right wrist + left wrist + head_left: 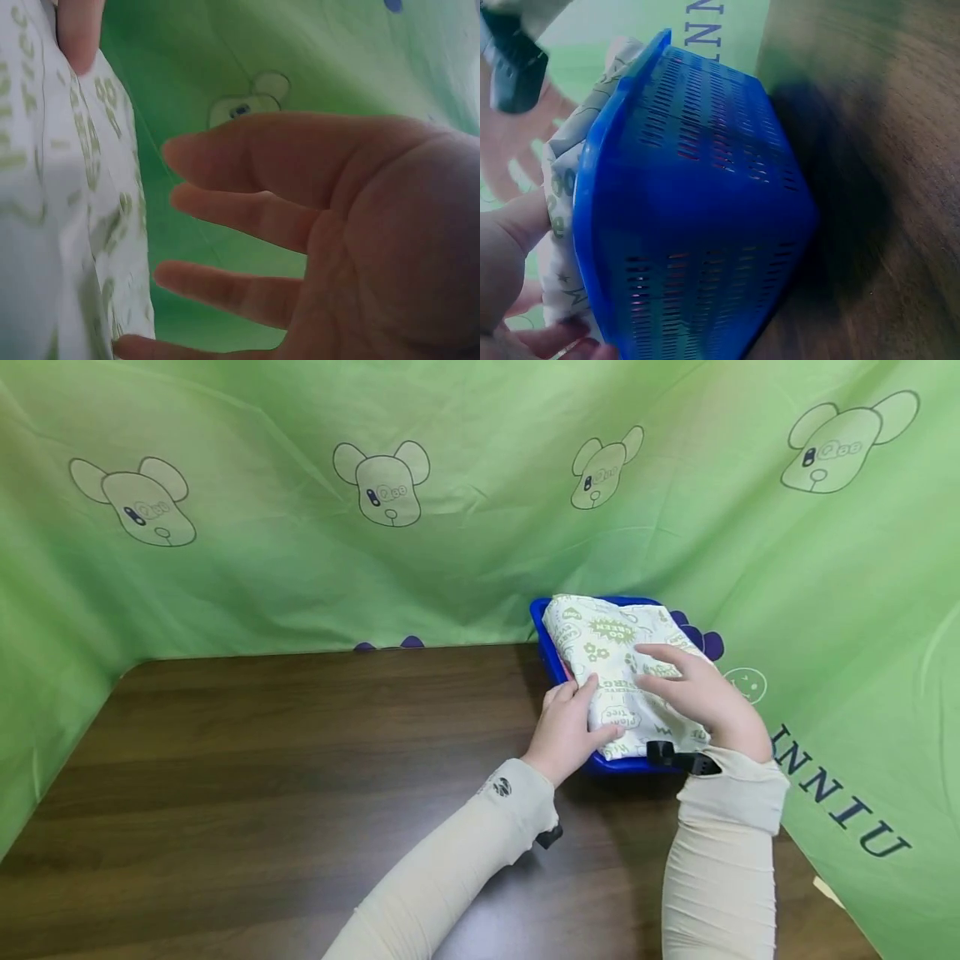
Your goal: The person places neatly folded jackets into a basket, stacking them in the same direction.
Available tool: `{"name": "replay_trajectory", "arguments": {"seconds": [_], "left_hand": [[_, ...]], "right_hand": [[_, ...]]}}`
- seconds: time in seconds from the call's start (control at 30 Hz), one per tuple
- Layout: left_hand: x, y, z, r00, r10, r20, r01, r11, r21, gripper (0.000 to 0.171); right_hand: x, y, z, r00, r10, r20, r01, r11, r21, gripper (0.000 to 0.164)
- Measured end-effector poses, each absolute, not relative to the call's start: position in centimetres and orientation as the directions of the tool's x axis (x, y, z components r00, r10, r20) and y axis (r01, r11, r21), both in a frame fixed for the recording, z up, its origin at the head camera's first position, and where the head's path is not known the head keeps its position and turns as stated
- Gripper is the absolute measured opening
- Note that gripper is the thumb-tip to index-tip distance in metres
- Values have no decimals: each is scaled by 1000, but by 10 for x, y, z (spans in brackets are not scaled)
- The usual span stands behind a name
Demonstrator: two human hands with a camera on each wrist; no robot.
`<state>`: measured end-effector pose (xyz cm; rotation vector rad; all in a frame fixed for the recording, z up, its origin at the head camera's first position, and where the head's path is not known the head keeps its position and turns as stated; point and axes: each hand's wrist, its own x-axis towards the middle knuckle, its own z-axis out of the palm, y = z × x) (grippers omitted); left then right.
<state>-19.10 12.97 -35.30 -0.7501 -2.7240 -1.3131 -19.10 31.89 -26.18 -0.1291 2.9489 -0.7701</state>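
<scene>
A folded white cloth with green print lies over the top of a blue plastic basket at the table's back right. My left hand rests on the cloth's left front edge, thumb on top and fingers along the side by the basket rim. Over the cloth's right part, my right hand is held with its fingers spread and nothing in them. The right wrist view shows that palm facing the cloth. Through the basket's slots some reddish contents show, mostly hidden under the cloth.
A brown wooden table stretches out to the left of the basket. Green curtain with printed bear heads hangs behind and along both sides, close to the basket's back and right. Black wrist camera mounts sit on the sleeves.
</scene>
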Motion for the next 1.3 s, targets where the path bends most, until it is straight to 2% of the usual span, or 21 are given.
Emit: {"name": "replay_trajectory", "arguments": {"seconds": [0.2, 0.33, 0.47, 0.7, 0.97, 1.1, 1.3], "left_hand": [[-193, 126, -361, -882, 420, 216, 441, 569, 694, 78], [-194, 125, -365, -869, 437, 232, 478, 625, 616, 77], [-196, 122, -370, -862, 444, 244, 497, 652, 572, 76], [-199, 113, -377, -839, 476, 264, 527, 587, 614, 74], [-200, 99, -377, -828, 510, 234, 488, 450, 748, 63], [-200, 88, -378, -822, 509, 256, 507, 448, 736, 53], [-203, 66, -386, -842, 468, 267, 492, 465, 736, 41]], "right_hand": [[-220, 299, -267, -971, -204, -128, -124, 880, -459, 57], [-227, 295, -272, -965, -195, -177, -95, 885, -456, 60], [-229, 297, -277, -949, -184, -254, -32, 862, -506, 64], [-230, 301, -281, -935, -198, -294, -4, 835, -550, 67], [-226, 302, -282, -947, -172, -273, 2, 843, -539, 69], [-224, 304, -283, -956, -141, -256, 15, 850, -526, 69], [-222, 305, -283, -965, -161, -208, -37, 865, -500, 67]]}}
